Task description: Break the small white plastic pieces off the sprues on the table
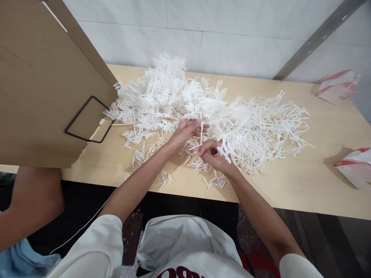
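As the work stands: one thin white strand [201, 133] is between the two hands, not yet set down, so this piece looks partway through.
Left to handle: probably a great deal, judging by the broad white heap [162, 94] of branching pieces across the table [290, 189], behind the hands and to either side.
Done so far: hard to tell; small white clusters [164, 178] lie near the front edge, but nothing marks them as finished.
Left hand [183, 136]: thumb and forefinger pinch the strand's upper part, the other fingers reaching out behind it.
Right hand [213, 153]: curled, thumb and fingertips together, seemingly pinching the strand's lower end; a white branched piece [227, 150] lies against its back, and whether it is gripped cannot be told.
Forearms: left [139, 181] and right [257, 208] slant inward, meeting over the heap's front, elbows wide apart.
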### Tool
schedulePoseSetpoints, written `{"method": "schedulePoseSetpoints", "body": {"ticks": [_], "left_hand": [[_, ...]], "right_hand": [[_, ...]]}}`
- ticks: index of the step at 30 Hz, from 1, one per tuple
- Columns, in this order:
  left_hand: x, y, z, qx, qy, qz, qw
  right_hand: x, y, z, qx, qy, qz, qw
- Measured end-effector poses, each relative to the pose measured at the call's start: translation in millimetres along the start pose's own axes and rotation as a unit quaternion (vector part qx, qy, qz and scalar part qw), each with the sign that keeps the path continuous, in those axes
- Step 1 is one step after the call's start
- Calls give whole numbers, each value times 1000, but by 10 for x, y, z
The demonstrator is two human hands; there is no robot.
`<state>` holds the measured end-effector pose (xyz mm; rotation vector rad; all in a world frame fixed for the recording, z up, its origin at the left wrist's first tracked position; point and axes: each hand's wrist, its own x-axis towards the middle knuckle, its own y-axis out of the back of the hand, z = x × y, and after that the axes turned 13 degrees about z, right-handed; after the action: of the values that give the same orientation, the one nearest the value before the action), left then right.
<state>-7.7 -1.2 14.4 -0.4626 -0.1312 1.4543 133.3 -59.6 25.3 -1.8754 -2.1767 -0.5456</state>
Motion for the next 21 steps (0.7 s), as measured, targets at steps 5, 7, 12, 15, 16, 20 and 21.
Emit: {"method": "schedulePoseSetpoints", "body": {"ticks": [5, 7, 12, 15, 16, 20, 21], "left_hand": [[1, -8, 22, -61, -29, 52, 996], [6, -11, 2, -73, -59, 92, 991], [48, 9, -67, -49, -60, 144, 987], [77, 41, -43, -26, -13, 153, 988], [83, 52, -18, -38, -8, 154, 987], [82, 68, 136, -132, -12, 166, 977], [75, 64, 175, -144, -4, 162, 976]], "right_hand": [[-55, -122, -7, -57, 73, -111, 989], [-83, -182, 36, -44, 100, -136, 985], [-129, -268, 15, -59, 133, -159, 976], [-86, -228, -70, -94, 129, -204, 966], [-57, -195, -79, -104, 122, -206, 965], [101, 19, 49, -119, 71, -81, 987], [140, 82, 104, -157, 60, -6, 986]]}}
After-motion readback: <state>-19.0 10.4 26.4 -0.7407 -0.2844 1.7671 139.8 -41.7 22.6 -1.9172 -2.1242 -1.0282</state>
